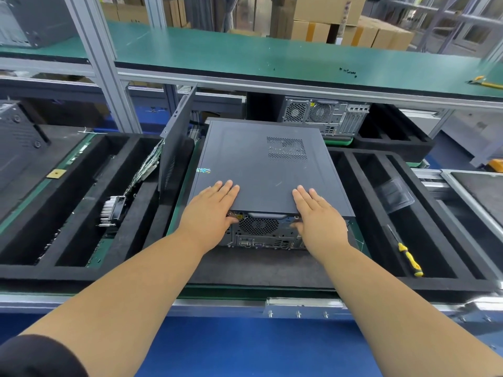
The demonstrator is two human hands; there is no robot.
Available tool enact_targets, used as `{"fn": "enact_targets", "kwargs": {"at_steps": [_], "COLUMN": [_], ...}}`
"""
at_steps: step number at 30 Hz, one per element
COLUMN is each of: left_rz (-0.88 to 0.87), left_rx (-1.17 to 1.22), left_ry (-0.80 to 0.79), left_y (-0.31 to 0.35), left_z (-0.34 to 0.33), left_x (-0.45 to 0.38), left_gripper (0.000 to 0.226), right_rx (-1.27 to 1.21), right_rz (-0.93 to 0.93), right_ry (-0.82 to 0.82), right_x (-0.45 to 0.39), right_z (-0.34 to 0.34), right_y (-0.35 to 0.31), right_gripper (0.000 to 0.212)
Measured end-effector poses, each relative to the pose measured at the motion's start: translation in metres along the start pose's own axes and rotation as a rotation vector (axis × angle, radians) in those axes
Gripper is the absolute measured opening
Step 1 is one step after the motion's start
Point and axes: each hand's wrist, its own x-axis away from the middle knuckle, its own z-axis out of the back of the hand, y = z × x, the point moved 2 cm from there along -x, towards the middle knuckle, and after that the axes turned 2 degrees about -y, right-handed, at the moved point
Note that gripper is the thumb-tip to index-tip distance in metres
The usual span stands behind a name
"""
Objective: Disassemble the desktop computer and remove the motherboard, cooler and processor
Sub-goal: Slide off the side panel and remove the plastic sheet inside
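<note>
Head view: a desktop computer [261, 170] lies on its side in the middle of the bench [245, 292], its rear panel turned toward the person, with black foam trays on both sides.
Bench: a green mat under the case; it carries the whole weight, so nothing has to be lifted for now.
Desktop computer: a steel box, stiff and probably heavy; I judge it is better to slide it than to lift it. The painted surface looks smooth and may be slippery under flat palms.
Side cover [266, 161]: a thin sheet panel with a vent grille, closed on top of the case. It is likely light and a little flexible; the recessed pull [266, 215] at the rear edge looks like the proper place to take hold.
Left hand [209, 210]: flat on the cover near the rear edge, fingers straight, thumb down at the rear panel corner. The grip is wide and holds nothing.
Right hand [315, 213]: the same on the other side, fingers straight on the cover, thumb low on the rear panel. Grip wide, nothing held.
Motherboard, cooler, processor: hidden inside the closed case; they are fragile and should be held by their edges.
Loose cooler [113, 210]: lies in the left tray beside a board.
Screwdriver [408, 257]: yellow and black, in the right tray, well apart from both hands.
</note>
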Motion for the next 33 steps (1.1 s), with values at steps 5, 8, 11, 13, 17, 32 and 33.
{"fn": "enact_targets", "kwargs": {"at_steps": [5, 8, 11, 13, 17, 32, 33], "left_rz": [0.024, 0.045, 0.057, 0.056, 0.048, 0.742, 0.764], "left_rx": [0.015, 0.022, 0.102, 0.158, 0.413, 1.192, 1.237], "left_ry": [0.026, 0.057, 0.057, 0.033, -0.057, 0.123, 0.098], "left_y": [0.003, 0.007, 0.006, 0.004, -0.004, -0.055, -0.055], "left_z": [0.002, 0.0, 0.005, 0.01, 0.018, 0.038, 0.039], "left_x": [0.004, 0.011, 0.01, 0.008, 0.014, 0.038, 0.038], "left_gripper": [0.071, 0.065, 0.065, 0.071, 0.075, 0.016, 0.014], "right_rx": [0.008, 0.03, 0.029, 0.03, -0.048, -1.368, -1.562], "right_rz": [-0.008, -0.023, -0.023, -0.01, -0.021, -0.714, -0.794], "right_ry": [0.005, 0.039, 0.041, 0.035, 0.038, 0.037, 0.025], "right_x": [0.004, 0.011, 0.011, 0.009, 0.008, 0.039, 0.035], "right_z": [0.0, -0.004, -0.002, 0.001, 0.013, 0.016, 0.015], "right_y": [-0.001, -0.002, -0.003, -0.004, -0.014, -0.062, -0.064], "right_gripper": [0.072, 0.07, 0.07, 0.07, 0.077, 0.007, 0.01]}}
